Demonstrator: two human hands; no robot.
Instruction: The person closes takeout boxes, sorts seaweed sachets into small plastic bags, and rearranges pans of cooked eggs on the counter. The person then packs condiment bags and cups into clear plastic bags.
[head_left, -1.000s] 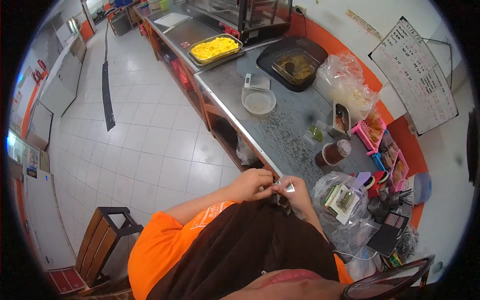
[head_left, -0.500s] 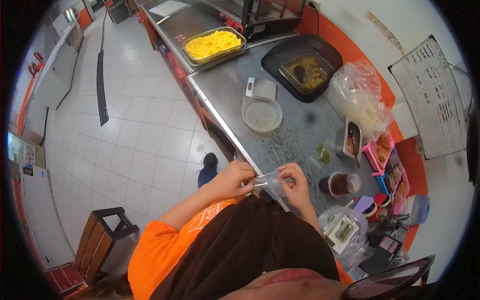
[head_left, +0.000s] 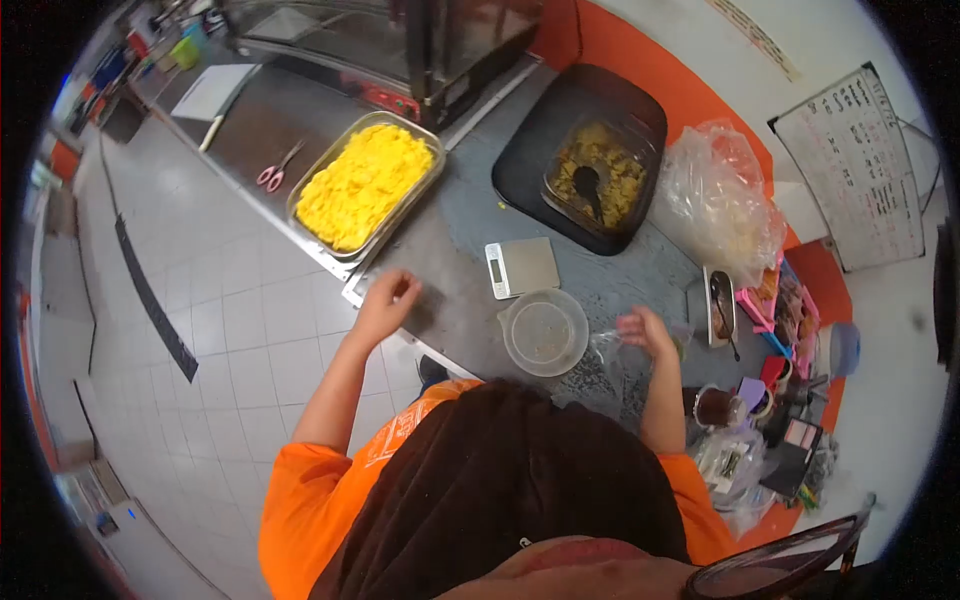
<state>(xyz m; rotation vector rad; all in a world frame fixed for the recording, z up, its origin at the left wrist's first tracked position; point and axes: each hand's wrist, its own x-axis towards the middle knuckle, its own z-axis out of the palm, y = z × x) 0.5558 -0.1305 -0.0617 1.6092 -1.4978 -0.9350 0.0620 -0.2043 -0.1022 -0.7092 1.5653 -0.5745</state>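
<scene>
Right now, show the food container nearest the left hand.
The yellow-filled tray, near the left hand; the brown-filled container and small metal one lie farther.

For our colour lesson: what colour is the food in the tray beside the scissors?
The food is yellow, clearest in the head view.

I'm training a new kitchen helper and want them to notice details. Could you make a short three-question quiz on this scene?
1. Multiple choice: What sits right beside the plastic bowl?
A) a whiteboard
B) a scale
C) a glass cabinet

2. True or false: The scissors lie on the counter beside the tray of yellow food.

3. Short answer: Which of the person's hands is nearer that tray, and which is nearer the clear plastic by the bowl?

Key:
1. B
2. True
3. The left hand is nearer the tray; the right hand is nearer the clear plastic.
</scene>
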